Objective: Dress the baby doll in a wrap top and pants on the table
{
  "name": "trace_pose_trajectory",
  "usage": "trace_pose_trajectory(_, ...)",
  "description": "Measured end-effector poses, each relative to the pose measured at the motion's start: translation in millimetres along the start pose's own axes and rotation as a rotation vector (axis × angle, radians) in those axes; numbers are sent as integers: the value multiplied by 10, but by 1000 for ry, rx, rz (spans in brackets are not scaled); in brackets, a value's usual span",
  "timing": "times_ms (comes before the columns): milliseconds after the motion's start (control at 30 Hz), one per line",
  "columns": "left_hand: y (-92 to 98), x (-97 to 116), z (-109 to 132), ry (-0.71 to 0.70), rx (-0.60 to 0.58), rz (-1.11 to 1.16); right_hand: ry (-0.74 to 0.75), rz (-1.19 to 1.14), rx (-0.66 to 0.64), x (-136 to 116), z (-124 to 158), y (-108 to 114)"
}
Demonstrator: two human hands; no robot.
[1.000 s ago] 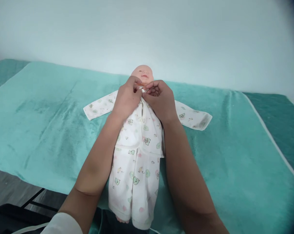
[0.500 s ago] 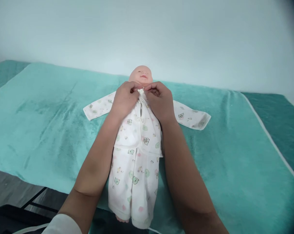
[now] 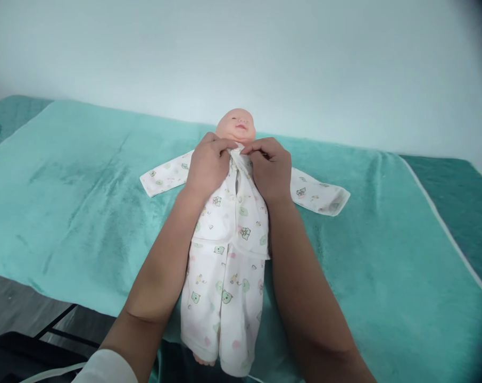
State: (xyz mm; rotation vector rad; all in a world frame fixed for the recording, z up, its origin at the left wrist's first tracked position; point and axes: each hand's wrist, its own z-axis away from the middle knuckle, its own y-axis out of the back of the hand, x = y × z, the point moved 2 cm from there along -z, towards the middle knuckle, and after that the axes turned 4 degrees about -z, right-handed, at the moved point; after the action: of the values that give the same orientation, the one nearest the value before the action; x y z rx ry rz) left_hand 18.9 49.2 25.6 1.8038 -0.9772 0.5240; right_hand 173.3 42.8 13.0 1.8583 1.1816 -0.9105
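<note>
A baby doll (image 3: 235,125) lies on its back on a teal towel (image 3: 73,202), head toward the wall. It wears a white printed jacket (image 3: 235,210) with sleeves spread sideways and matching trousers (image 3: 221,303). My left hand (image 3: 206,166) is closed on the left edge of the jacket collar just under the doll's chin. My right hand (image 3: 268,169) pinches the right collar edge beside it. The two hands almost meet at the neckline, and the jacket front gapes slightly below them.
The towel covers a bed or table whose near edge runs at the lower left, with dark floor and a black frame (image 3: 57,332) below. A darker green sheet (image 3: 460,207) shows at the right. A pale wall (image 3: 241,58) stands behind.
Both hands have slid slightly lower on the doll's chest, pulling the collar edges together under the chin. The view has shifted a little to the right.
</note>
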Motion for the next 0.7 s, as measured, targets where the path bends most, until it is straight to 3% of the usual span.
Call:
trace_pose_trajectory(233, 60, 39, 220, -15, 62, 51, 43, 47, 2, -49, 147, 66)
trace_pose_trajectory(533, 180, 50, 473, -52, 44, 103, 31, 98, -38, -358, 776, 114)
trace_pose_trajectory(700, 185, 38, 470, -59, -17, 126, -25, 187, -29, -375, 731, 82)
